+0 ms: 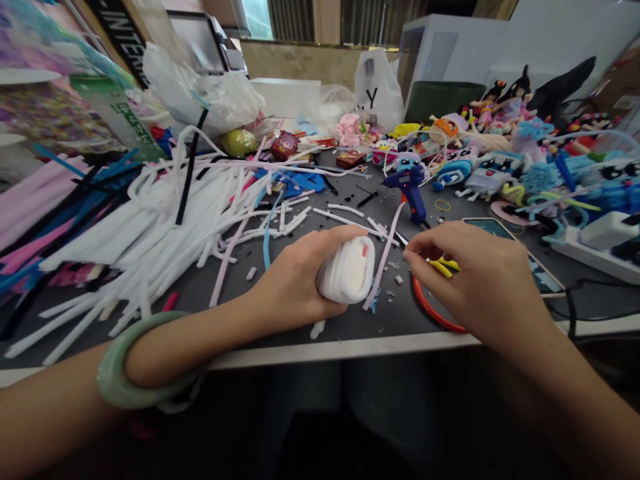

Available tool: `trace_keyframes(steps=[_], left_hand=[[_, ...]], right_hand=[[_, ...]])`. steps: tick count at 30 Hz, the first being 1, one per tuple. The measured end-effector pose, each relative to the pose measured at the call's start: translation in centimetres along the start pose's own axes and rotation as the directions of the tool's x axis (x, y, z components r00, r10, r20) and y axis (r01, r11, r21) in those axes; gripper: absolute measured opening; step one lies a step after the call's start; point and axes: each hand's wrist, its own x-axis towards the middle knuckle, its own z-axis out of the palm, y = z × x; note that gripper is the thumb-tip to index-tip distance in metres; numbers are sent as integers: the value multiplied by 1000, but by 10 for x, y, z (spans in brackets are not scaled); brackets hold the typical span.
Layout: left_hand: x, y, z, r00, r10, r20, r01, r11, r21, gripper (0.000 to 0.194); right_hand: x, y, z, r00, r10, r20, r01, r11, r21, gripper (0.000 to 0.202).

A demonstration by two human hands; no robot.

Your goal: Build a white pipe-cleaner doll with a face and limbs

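My left hand (305, 270) is wrapped round a small box-shaped bundle (347, 270) covered in coils of white pipe cleaner. Its open end faces right and shows a cream inside with a red mark. Above the scissors (431, 310) with red and yellow handles, my right hand (465, 273) is closed, thumb and index finger pinched together. Whatever lies between those fingertips, if anything, is too small to make out. Between the hands a pale lilac pipe cleaner (384, 257) lies on the table. Short white pieces (340, 220) are scattered behind the bundle.
A large heap of white pipe cleaners (150, 220) spreads over the left. A blue glue gun (410, 190) stands beyond my right hand. Fuzzy dolls (490, 177) crowd the back right. A phone-like tablet (530, 257) and a white power strip (595, 247) lie at right.
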Motion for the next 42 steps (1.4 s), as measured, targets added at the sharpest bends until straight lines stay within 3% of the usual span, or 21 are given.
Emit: trace_keyframes(steps=[5, 8, 12, 15, 19, 22, 23, 30, 35, 38, 42], left_hand=[[0, -1, 0, 999, -42, -17, 41, 996, -81, 75], [1, -2, 0, 998, -67, -16, 65, 990, -128, 77], [3, -4, 1, 996, -91, -1, 89, 975, -203, 76], [3, -4, 2, 992, -127, 15, 126, 958, -259, 76], [2, -5, 3, 983, -173, 59, 183, 920, -345, 78], [2, -6, 3, 983, -173, 56, 181, 910, -374, 82], [3, -7, 3, 984, -173, 43, 176, 911, -372, 82], [6, -7, 2, 986, -166, 30, 165, 907, -388, 82], [5, -10, 5, 978, -203, 46, 203, 883, -423, 82], [6, -12, 5, 974, -221, 45, 218, 871, -440, 81], [7, -11, 3, 968, -241, 70, 242, 825, -511, 80]], right_hand=[[-1, 4, 3, 975, -41, 218, 44, 999, -7, 12], [0, 7, 7, 960, -54, 273, 45, 998, 42, 12], [5, 16, 10, 959, 33, 282, -38, 999, 11, 13], [10, 33, 9, 940, 178, 290, -160, 983, -86, 13], [17, 60, 12, 835, 416, 361, -321, 900, -295, 28], [28, 71, 21, 737, 490, 466, -297, 854, -428, 36], [34, 73, 25, 724, 502, 473, -298, 846, -442, 35], [78, 79, 58, 688, 583, 431, -411, 803, -431, 50], [95, 85, 75, 669, 633, 389, -508, 772, -382, 56], [97, 92, 83, 683, 650, 332, -555, 758, -343, 48], [99, 98, 86, 741, 619, 259, -564, 784, -259, 39]])
